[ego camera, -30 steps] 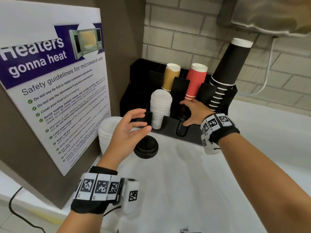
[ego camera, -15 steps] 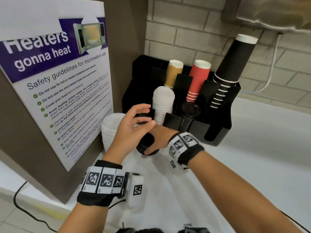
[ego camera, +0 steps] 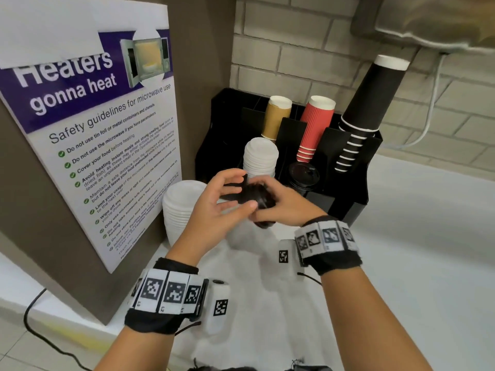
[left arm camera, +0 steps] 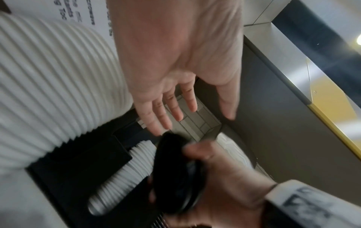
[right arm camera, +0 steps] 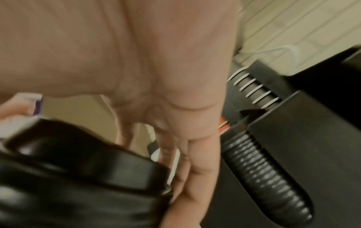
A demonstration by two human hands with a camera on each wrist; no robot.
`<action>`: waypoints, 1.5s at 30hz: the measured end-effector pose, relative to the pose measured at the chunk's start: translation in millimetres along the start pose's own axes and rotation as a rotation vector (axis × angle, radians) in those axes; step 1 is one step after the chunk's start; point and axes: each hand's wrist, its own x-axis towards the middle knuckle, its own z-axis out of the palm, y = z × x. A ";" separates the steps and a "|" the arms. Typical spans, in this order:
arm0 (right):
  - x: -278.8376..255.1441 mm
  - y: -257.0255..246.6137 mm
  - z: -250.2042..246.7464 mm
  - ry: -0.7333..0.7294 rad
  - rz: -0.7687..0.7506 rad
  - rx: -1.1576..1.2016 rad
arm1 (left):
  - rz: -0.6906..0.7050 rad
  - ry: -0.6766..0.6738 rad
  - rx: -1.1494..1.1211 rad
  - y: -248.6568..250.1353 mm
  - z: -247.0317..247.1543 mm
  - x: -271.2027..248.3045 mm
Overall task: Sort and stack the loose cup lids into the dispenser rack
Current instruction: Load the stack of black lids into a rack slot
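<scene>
My right hand (ego camera: 265, 202) grips a short stack of black cup lids (ego camera: 254, 199) lifted off the counter in front of the black dispenser rack (ego camera: 348, 188). The left wrist view shows the black lids (left arm camera: 175, 169) tilted on edge in the right hand (left arm camera: 220, 174). My left hand (ego camera: 245, 190) hovers beside them, fingers spread and holding nothing; it (left arm camera: 195, 118) stays just short of the lids. In the rack stand a column of white lids (ego camera: 261, 156) and a column of black lids (ego camera: 304, 175). Another pile of loose white lids (ego camera: 182, 207) stands left of the rack.
Tan cups (ego camera: 276, 116), red cups (ego camera: 313, 129) and black cups (ego camera: 369, 103) lean out of the rack's back slots. A microwave safety poster (ego camera: 107, 145) on a brown panel closes the left side. Brick wall behind; white counter (ego camera: 415, 236) extends to the right.
My right hand came back from the rack's black lid slot, took the black lids off the counter and raised them toward my left hand. The left hand stayed nearly in place.
</scene>
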 end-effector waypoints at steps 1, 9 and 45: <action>-10.8 -4.6 -4.7 0.036 -0.032 0.094 | -0.020 -0.055 0.029 -1.4 2.7 -0.3; -63.4 -17.6 -9.1 0.080 -0.142 0.325 | -0.047 -0.278 -0.136 -5.5 23.0 -3.6; -76.9 -10.8 -13.6 0.156 -0.154 0.416 | 0.017 -0.265 -0.176 1.8 35.9 -3.8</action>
